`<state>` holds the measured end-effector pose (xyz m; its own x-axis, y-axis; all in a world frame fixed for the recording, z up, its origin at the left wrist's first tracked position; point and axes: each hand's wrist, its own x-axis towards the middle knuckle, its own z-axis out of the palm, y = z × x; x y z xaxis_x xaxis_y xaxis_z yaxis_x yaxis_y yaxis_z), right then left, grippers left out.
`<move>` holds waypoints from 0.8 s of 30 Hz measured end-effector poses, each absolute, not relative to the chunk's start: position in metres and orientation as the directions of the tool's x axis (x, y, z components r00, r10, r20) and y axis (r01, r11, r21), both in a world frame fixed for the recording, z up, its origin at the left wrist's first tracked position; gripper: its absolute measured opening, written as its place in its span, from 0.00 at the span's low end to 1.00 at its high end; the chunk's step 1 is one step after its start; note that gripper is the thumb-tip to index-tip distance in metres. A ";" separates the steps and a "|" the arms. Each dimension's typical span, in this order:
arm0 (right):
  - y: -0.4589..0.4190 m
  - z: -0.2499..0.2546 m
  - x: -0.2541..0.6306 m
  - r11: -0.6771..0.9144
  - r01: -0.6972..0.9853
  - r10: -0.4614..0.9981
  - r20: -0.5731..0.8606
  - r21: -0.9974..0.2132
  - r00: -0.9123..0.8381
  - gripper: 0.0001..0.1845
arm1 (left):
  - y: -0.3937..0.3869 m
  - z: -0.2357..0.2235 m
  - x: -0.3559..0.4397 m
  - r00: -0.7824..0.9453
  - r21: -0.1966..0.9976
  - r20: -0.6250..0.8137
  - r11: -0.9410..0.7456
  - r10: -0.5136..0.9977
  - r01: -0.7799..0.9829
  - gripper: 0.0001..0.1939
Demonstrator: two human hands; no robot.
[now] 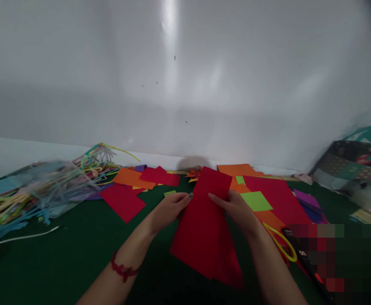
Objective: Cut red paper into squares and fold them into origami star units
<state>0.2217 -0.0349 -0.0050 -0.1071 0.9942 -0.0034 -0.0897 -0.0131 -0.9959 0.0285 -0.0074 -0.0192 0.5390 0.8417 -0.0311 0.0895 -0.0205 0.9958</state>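
A long piece of red paper [204,228] is held up between my two hands over the green tabletop [86,254]. It looks folded or layered, with a wider flap at its lower right. My left hand [169,209] pinches its left edge, thumb on the front. On the right edge my right hand [238,209] grips it, thumb laid across the front and the other fingers hidden behind. Behind the paper's top sits an orange paper piece with pointed tips [193,173], partly covered.
Loose red paper [123,203] and orange paper [134,178] lie left of centre. Bundled colourful strips [23,199] fill the far left. At right are a large red sheet [274,197], a green square [257,201], yellow-handled scissors [291,253], a black object [309,262] and a bag [347,165].
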 end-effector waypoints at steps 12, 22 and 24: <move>-0.035 -0.007 0.216 0.032 -0.015 0.978 0.034 -0.999 -0.208 0.19 | -0.004 -0.019 0.025 0.432 0.969 0.072 -0.166 0.899 0.184 0.16; -0.035 -0.013 0.207 0.045 -0.045 0.965 0.055 -0.998 -0.258 0.16 | 0.002 -0.022 0.020 0.416 0.986 0.068 -0.125 0.907 0.112 0.18; -0.036 -0.013 0.206 0.041 -0.040 0.963 0.051 -0.998 -0.266 0.15 | 0.003 -0.023 0.019 0.390 0.972 0.103 -0.176 0.915 0.157 0.17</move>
<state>0.2058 -0.0356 -0.0133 -0.2661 0.9626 0.0505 -0.0398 0.0414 -0.9984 0.0191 0.0027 -0.0226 0.3896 0.9153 0.1025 0.1568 -0.1756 0.9719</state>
